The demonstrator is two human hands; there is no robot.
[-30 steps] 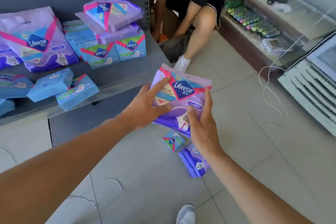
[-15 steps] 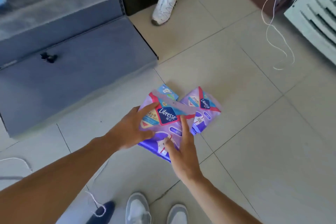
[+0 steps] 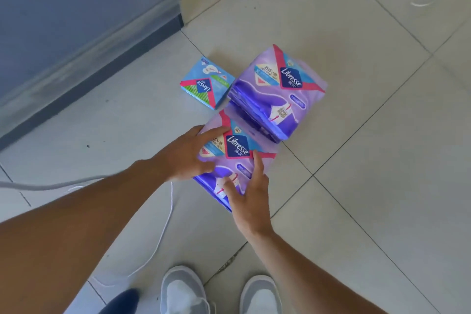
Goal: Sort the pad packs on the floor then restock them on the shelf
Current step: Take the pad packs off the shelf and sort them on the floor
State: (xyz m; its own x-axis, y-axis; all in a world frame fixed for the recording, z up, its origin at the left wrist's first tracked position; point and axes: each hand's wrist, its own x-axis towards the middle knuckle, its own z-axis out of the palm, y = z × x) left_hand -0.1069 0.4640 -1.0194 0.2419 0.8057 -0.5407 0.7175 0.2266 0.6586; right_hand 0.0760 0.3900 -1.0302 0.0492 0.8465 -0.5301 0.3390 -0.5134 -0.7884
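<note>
The tiled floor (image 3: 356, 186) carries everything you see here, and the grey base of the shelf unit (image 3: 76, 33) fills the top left corner, its lower edge running diagonally down to the left edge of the view.

On the floor just right of that base's corner lies the far purple pack (image 3: 277, 89), resting on top of at least 1 more purple pack whose edge shows beneath it. Touching its near end is the near purple pack (image 3: 237, 158), the 1 you hold between both hands low over the floor; you cannot tell whether its underside touches the tiles.

Your left hand (image 3: 186, 155) grips the left edge of that near pack: the thumb lies straight across the printed top face and the other fingers are hidden under the pack. Your right hand (image 3: 248, 194) holds its near right corner, with 1 finger stretched straight up the top face beside the logo, the thumb pressed flat on the lower part of the face, and the remaining fingers out of sight beneath.

The small blue pack (image 3: 206, 83) lies flat on the floor just left of the far purple pack, touching or nearly touching its side, between it and the shelf base.

Your 2 white shoes (image 3: 186, 290) stand at the bottom edge, and a thin white cord (image 3: 163, 232) trails across the tiles between your left arm and the shoes.
</note>
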